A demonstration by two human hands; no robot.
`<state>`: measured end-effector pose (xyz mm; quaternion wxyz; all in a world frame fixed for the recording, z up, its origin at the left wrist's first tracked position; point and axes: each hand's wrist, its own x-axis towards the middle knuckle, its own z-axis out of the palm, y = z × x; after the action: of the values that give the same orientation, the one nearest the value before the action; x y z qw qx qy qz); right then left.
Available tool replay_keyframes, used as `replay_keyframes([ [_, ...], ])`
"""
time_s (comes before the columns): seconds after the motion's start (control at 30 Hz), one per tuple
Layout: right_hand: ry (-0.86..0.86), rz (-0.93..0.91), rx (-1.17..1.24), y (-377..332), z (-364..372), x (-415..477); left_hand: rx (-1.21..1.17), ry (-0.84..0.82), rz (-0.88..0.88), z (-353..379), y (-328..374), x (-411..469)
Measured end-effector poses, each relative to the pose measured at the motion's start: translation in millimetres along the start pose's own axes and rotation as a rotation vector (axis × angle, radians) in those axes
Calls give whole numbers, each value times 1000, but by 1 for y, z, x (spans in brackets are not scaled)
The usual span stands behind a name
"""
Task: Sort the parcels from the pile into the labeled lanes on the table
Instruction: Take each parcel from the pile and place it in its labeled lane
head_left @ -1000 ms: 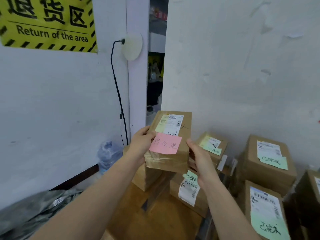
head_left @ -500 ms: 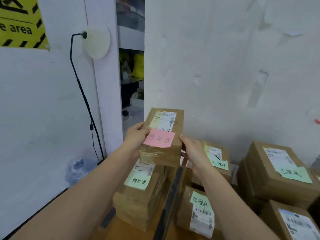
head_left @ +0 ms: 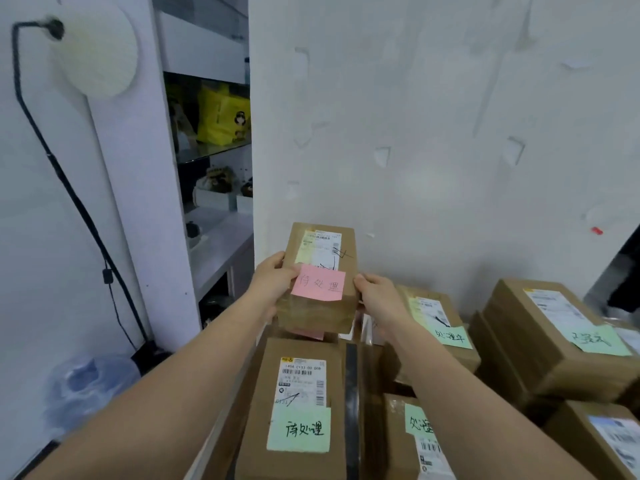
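Note:
A small brown cardboard parcel (head_left: 320,311) with a white shipping label and a pink sticky note is held up in front of the white wall. My left hand (head_left: 272,284) grips its left side, thumb on the pink note. My right hand (head_left: 375,294) grips its right side. Directly below lies a parcel with a green note (head_left: 298,407), and a black strip (head_left: 351,403) runs along its right edge. More green-noted parcels sit to the right: a lower one (head_left: 412,441), one at mid height (head_left: 438,323) and a larger stack (head_left: 554,337).
A black lamp stand (head_left: 74,199) with a white round head rises at the left wall, beside a blue water bottle (head_left: 90,386) on the floor. A shelf gap behind holds a yellow bag (head_left: 223,114). Another box (head_left: 602,441) sits at the lower right.
The view has shifted left and down, bringing the stacked parcels closer. Both hands keep the pink-noted parcel, which now hangs above the left-hand stack.

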<state>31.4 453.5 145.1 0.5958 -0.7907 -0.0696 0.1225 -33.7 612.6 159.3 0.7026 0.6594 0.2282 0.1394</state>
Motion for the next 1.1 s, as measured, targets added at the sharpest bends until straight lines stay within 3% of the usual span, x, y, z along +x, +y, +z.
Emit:
replay_keyframes([
  [0.43,53,67,-112,25,21,14,162,-87,15,-12,-27,24],
  [0.87,91,-61,-390,18,19,-4,442,49,88,-15,-24,21],
  [1.1,49,-171,-667,0,-8,-31,734,121,340,2,3,-11],
])
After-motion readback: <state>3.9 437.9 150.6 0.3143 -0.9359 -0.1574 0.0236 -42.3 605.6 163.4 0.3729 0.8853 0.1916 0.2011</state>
